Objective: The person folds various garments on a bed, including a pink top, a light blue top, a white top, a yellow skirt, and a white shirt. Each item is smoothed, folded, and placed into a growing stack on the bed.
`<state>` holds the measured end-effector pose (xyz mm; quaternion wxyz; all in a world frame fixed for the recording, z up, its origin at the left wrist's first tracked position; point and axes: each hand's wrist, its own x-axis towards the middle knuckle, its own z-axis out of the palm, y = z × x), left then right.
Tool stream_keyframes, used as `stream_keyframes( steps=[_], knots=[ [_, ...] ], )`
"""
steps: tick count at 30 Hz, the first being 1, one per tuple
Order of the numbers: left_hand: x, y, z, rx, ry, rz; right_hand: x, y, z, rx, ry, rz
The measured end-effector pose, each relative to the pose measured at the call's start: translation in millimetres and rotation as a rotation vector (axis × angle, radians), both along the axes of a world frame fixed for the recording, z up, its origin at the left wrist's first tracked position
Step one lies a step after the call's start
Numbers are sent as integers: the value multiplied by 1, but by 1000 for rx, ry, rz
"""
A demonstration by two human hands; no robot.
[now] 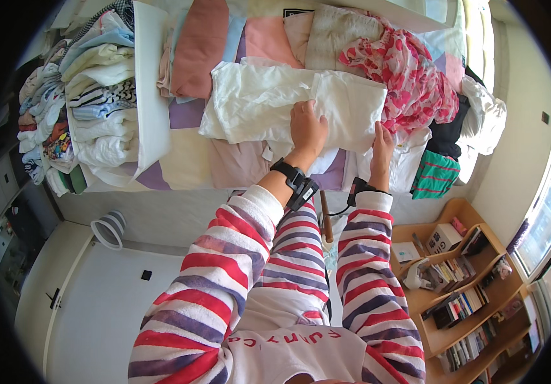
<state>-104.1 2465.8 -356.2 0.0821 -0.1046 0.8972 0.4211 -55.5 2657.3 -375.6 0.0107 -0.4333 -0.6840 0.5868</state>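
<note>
A white cloth garment (261, 103) lies in a wide folded strip before me, creased on its left half. My left hand (308, 127) rests on its middle with fingers bent against the fabric; whether they pinch the cloth is hidden. At the garment's lower right corner, my right hand (382, 146) holds the edge between thumb and fingers. A pink-and-red patterned cloth (412, 72) is bunched just beyond that corner. Under the white garment's near side, a pale pink cloth (237, 163) and a white shirt (407, 156) show.
Left on the patchwork-patterned bedspread (186, 168) stands a white storage box (153, 91) of folded clothes, with more clothes piled beside it. A reddish-brown folded garment (200, 48) lies behind. Right are a green striped cloth (436, 175) and, below, a wooden bookshelf (448, 331).
</note>
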Motion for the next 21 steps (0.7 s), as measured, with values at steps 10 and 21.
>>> stream_keyframes(
  steps=[10, 21],
  knots=[
    [-6, 5, 22, 330, -17, -140, -18, -29, 34, 170, 56, 271],
    [-52, -78, -14, 760, -565, 132, -41, -168, 79, 459, -72, 641]
  ],
)
